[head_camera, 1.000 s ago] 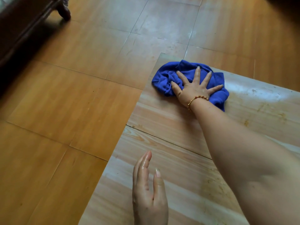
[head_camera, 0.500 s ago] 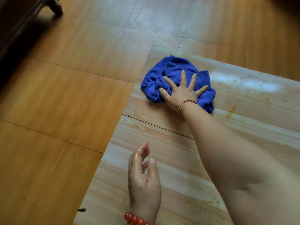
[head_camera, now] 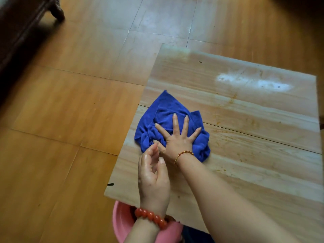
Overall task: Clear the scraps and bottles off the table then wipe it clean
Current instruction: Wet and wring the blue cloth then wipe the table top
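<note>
Since the earlier frame I have drawn the blue cloth (head_camera: 171, 127) back from the far left corner of the tabletop (head_camera: 254, 120) toward me; it now sits along the left edge, about midway down, straddling the dark seam that crosses the wood. More of the table shows now, including its near edge and right side, and a pink basin (head_camera: 121, 223) has come into sight under the near left corner.

My right hand (head_camera: 175, 137) lies flat on the cloth with the fingers spread wide, palm pressing the fabric down onto the wood; a gold bead bracelet (head_camera: 183, 154) circles that wrist. The cloth bunches out from under the hand on both sides and runs to a point beyond my fingertips toward the far edge.

My left hand (head_camera: 153, 178) has come up close, hovering just beside the right wrist near the left edge, fingers loosely curled and gripping nothing, its fingertips almost at the cloth's near hem. A red bead bracelet (head_camera: 150, 218) sits on that wrist.

Yellowish smears (head_camera: 233, 100) mark the wood to the right of the cloth, and a pale glare patch (head_camera: 254, 82) lies toward the far right corner. A small dark speck (head_camera: 110, 184) sits at the left edge near me. Dark furniture (head_camera: 26, 27) stands on the floor (head_camera: 61, 120), well apart at the far left.
</note>
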The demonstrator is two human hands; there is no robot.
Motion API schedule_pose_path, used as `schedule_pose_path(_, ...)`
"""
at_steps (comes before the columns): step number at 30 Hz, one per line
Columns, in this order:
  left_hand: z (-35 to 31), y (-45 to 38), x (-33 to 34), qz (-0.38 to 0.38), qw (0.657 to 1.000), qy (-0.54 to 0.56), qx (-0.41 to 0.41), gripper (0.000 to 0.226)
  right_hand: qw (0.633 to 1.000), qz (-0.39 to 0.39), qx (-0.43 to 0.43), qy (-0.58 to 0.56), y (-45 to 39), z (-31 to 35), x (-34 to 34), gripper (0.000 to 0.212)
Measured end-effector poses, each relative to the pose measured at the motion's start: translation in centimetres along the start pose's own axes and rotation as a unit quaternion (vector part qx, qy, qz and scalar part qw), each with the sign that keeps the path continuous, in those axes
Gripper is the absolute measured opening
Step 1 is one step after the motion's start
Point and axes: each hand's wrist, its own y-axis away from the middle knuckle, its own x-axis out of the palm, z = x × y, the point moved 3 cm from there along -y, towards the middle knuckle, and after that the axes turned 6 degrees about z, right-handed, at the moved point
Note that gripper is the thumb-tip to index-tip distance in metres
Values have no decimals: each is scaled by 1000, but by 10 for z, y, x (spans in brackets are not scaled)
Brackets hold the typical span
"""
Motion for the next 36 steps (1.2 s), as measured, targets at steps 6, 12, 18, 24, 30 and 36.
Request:
schedule_pose_path(6, -4, 41, -40, 22, 1000, -18, 0, 43, 999, 47, -19, 10, 82, 35, 57, 79)
schedule_pose_path(12, -8, 76, -83, 39, 999, -18, -8, 44, 997, 32, -34, -54, 149, 58, 100, 72)
schedule_pose_path(18, -12, 101, -122, 28, 999, -46, -9, 32, 983, -21, -66, -171, 199, 79, 115, 39)
schedule_pose_path(24, -32, 124, -151, 43, 993, -91, -56, 30, 629, -1, 176, -757, 245, 75, 76, 46)
schedule_pose_path(30, -69, 137, -152, 106, 980, -99, -135, 50, 331, 44, -9, -943, 292, 70, -12, 90)
schedule_pose_path(36, -108, 150, -158, 166, 965, -54, -193, 65, 407, 72, -58, -909, 329, 79, -68, 70)
